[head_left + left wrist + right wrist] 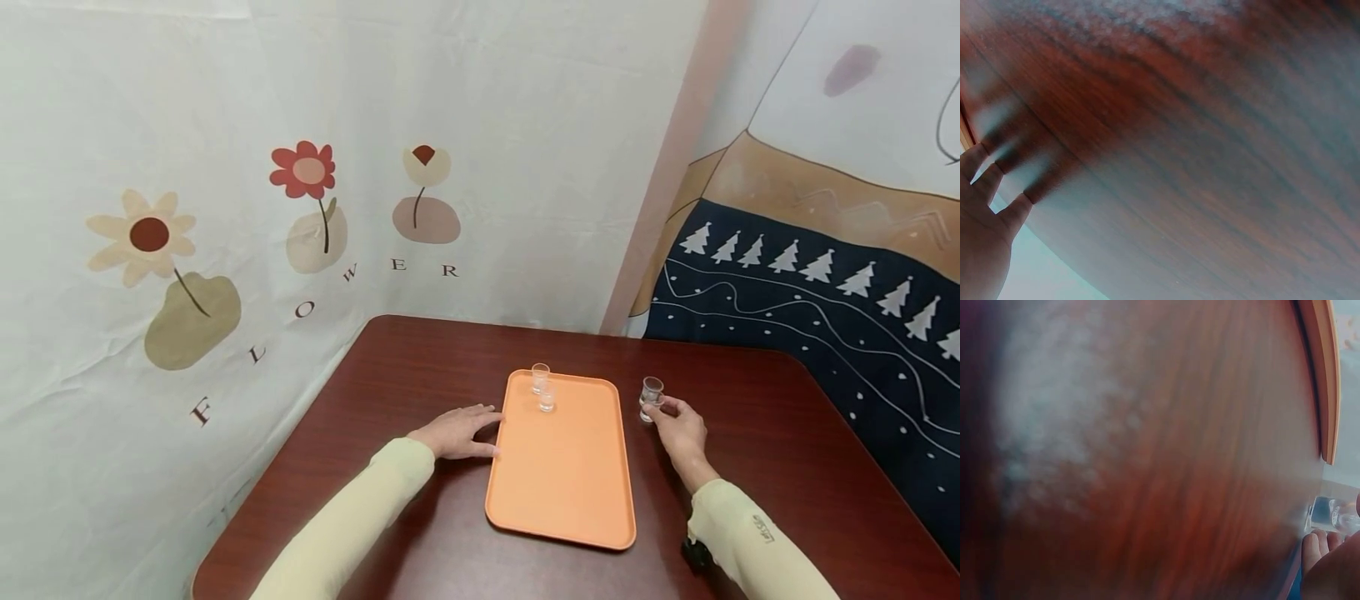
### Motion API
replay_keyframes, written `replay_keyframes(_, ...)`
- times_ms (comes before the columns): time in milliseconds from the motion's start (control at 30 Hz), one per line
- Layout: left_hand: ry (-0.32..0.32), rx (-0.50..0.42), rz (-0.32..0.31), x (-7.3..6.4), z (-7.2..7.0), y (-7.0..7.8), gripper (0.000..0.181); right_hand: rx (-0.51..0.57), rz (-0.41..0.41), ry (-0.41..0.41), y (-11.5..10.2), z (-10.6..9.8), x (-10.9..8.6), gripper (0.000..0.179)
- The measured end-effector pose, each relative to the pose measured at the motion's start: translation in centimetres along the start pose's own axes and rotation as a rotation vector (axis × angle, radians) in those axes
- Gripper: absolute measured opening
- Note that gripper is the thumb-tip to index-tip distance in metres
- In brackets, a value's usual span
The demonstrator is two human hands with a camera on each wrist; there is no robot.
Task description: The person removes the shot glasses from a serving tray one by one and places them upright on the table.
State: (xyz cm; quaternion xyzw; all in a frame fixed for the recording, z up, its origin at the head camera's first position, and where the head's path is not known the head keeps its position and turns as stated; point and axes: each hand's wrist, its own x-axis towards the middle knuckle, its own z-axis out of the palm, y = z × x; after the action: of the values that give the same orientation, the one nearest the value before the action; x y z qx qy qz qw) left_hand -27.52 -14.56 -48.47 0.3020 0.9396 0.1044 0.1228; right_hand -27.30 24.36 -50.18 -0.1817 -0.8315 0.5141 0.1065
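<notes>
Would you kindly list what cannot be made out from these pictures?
Head view: contents, if any, of the two shot glasses on the orange tray; too small.
Head view: the black object, partly hidden by the right sleeve.
Right wrist view: part of the shot glass in the right hand, cut off by the right edge.
Left wrist view: most of the tray, cut off by the left edge.

Indoors, exact rm type unclear, 3-flower wall cloth [360,200], tree-print cloth [832,325], wood-look tbl [435,375]
</notes>
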Motion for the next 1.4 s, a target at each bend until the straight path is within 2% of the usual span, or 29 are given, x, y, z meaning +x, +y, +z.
replay_keyframes(267,0.006,0.004,-0.006,0.0,0.1,0.0,0.076,0.005,-0.001,-0.017,-0.1,0.1,-0.1,0.049)
replay_keyframes(600,-0.006,0.003,-0.016,0.3,0.4,-0.3,0.077,0.022,0.006,-0.042,-0.5,-0.4,-0.3,0.062)
replay_keyframes(833,-0.004,-0.01,-0.018,0.2,0.2,-0.3,0.077,0.084,-0.025,-0.03,-1.3,-1.3,-0.4,0.067)
replay_keyframes(1133,-0.009,-0.018,-0.024,0.0,0.0,-0.1,0.076,0.105,-0.053,0.006,-2.5,-1.9,-0.4,0.06)
replay_keyframes(1400,-0.007,-0.03,-0.023,-0.1,0.0,-0.3,0.077,0.125,-0.123,-0.018,-4.2,-0.5,-1.4,0.055)
